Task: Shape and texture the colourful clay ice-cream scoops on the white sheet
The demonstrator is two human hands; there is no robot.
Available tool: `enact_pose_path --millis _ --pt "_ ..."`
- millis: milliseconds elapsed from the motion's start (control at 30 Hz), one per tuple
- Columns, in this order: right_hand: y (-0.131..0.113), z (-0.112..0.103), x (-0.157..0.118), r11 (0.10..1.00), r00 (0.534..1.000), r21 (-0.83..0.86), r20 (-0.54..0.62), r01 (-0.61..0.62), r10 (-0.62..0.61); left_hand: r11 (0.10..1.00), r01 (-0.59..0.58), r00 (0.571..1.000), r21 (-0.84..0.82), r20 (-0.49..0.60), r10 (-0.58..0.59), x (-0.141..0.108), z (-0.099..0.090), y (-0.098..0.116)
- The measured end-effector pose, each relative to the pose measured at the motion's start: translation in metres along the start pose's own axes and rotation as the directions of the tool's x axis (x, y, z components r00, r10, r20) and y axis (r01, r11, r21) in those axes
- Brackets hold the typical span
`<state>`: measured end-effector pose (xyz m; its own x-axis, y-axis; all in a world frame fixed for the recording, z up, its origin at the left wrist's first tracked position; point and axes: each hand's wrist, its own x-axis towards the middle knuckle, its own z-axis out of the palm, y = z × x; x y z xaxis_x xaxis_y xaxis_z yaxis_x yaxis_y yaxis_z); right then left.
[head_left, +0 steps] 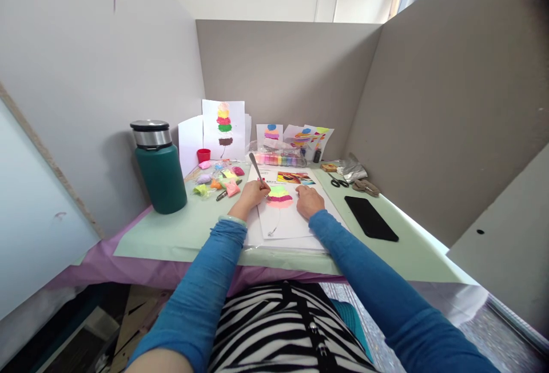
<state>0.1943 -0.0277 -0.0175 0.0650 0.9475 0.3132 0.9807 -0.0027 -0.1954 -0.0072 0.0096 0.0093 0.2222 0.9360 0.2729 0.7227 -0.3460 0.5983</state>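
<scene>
Progress check: sheet lies flat on the table, between both hands; three colour bands are down on its upper half, stacked and touching: yellow-green band on top, dark red band in the middle, pink band at the bottom; below them just a thin drawn line, no colour on it.

Left hand grips a fork, handle tilted up, tines down at the left edge of the bands; contact too small to confirm. Right hand rests by the sheet's right side, fingers curled; can't tell if it pinches anything.

Upright picture at the back carries more bands than the sheet, also over a thin line; so my read is partway: three bands placed, fork texturing probably in hand, finish of the lower part open; small coloured lumps sit left of the sheet, some bagged, so material looks available; scissors lie at right, untouched.
</scene>
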Motion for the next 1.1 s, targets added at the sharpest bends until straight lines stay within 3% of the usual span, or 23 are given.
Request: enact_pose_path --millis 433,867,1100 --pt "-0.001 -0.001 0.000 1.000 1.000 0.004 0.007 -0.003 0.003 0.999 0.018 0.999 -0.043 0.028 -0.017 -0.006 -0.002 0.002" --pt "0.001 0.000 0.000 1.000 1.000 0.003 0.004 -0.002 0.002 1.000 0.019 0.999 0.016 -0.033 -0.019 0.002 -0.001 -0.005" --pt "0.000 0.000 0.001 1.000 1.000 -0.006 0.009 -0.008 0.008 0.999 0.028 0.998 -0.045 0.052 -0.026 -0.008 -0.004 0.004"
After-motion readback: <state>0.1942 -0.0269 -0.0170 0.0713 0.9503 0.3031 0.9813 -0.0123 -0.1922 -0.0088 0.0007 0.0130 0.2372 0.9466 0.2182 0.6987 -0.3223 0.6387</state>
